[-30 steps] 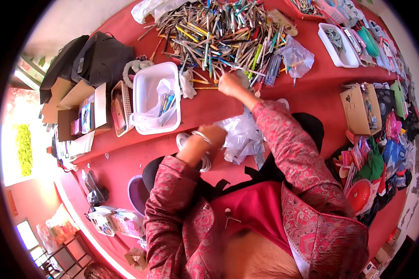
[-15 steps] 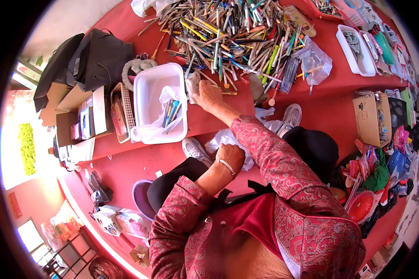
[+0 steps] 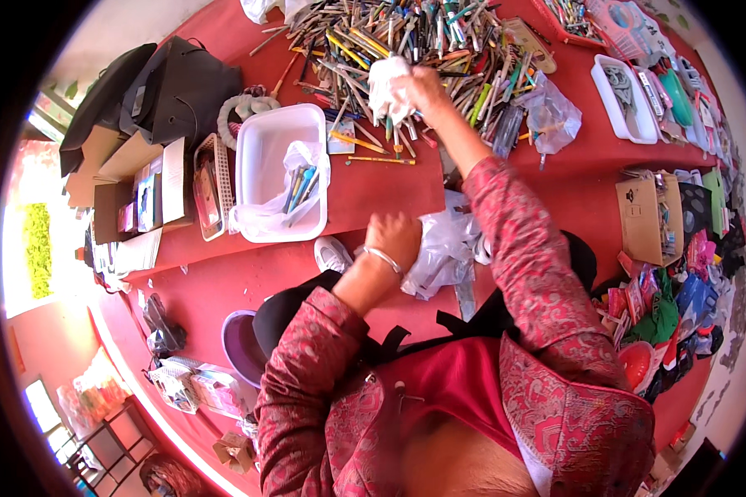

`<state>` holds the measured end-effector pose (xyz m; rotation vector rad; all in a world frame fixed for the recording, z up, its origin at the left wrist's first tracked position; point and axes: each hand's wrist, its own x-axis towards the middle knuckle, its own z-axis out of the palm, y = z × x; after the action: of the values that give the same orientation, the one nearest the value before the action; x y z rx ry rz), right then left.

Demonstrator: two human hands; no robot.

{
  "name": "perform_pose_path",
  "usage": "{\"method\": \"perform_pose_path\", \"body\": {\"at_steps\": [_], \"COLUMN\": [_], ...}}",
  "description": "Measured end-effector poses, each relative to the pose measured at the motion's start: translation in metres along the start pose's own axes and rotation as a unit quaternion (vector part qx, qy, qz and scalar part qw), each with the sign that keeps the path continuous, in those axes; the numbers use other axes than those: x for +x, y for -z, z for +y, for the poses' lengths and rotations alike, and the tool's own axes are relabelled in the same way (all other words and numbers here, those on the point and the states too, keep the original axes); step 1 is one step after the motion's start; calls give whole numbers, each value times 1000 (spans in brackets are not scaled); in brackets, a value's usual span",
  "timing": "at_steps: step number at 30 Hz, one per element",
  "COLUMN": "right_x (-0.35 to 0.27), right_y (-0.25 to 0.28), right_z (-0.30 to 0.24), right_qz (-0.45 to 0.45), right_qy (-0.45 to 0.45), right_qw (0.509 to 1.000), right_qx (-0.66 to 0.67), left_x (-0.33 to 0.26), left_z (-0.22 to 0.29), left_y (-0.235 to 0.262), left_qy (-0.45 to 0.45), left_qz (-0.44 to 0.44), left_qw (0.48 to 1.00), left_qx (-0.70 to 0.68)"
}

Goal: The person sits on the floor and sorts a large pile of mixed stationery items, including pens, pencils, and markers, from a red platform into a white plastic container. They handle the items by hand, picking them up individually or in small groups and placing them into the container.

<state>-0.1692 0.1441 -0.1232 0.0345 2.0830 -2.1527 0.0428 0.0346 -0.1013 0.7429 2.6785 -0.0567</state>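
My right hand (image 3: 425,93) is closed on a crumpled white cloth (image 3: 387,83), held over the near edge of a big heap of pens and pencils (image 3: 439,41). My left hand (image 3: 394,239), a bracelet on its wrist, is curled into a fist in front of the table edge. A clear plastic bag (image 3: 444,253) is right beside it; whether the fingers grip anything is hidden. Left of the heap stands a white plastic tub (image 3: 261,153) with several pens (image 3: 303,189) on clear plastic inside. A yellow pencil (image 3: 381,160) lies on the red tabletop near the tub.
A black bag (image 3: 182,87), an open cardboard box (image 3: 174,178) and a narrow basket (image 3: 212,186) stand at the left. At the far right are a white tray (image 3: 648,124) and a cardboard box (image 3: 638,219). A purple basin (image 3: 240,348) sits below on the left.
My right hand has moved away from me and right with the white cloth, uncovering the tabletop beside the tub. My left fist has moved slightly left and forward.
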Motion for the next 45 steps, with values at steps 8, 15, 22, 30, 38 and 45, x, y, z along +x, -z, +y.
{"method": "perform_pose_path", "body": {"at_steps": [8, 15, 22, 30, 38, 45], "right_x": [-117, -175, -174, -86, -125, -160], "right_y": [1, -38, -51, 27, 19, -26], "right_z": [-85, -33, -55, -64, -106, -98], "right_qz": [22, 137, 198, 2, -117, -181], "right_qy": [348, 491, 225, -4, -52, 273], "right_qw": [776, 720, 888, 962, 963, 883], "right_qx": [-525, -471, -347, 273, 236, -337], "left_x": [25, 34, 8, -5, -7, 8], "left_z": [-41, -21, 8, -6, -31, -19], "left_y": [58, 51, 37, 53, 62, 67], "left_qy": [155, -137, -123, -153, -98, -68], "left_qz": [206, 69, 190, 74, 144, 211], "left_qw": [313, 253, 327, 263, 183, 200], "left_qx": [-914, -955, -917, -950, -968, -954]}}
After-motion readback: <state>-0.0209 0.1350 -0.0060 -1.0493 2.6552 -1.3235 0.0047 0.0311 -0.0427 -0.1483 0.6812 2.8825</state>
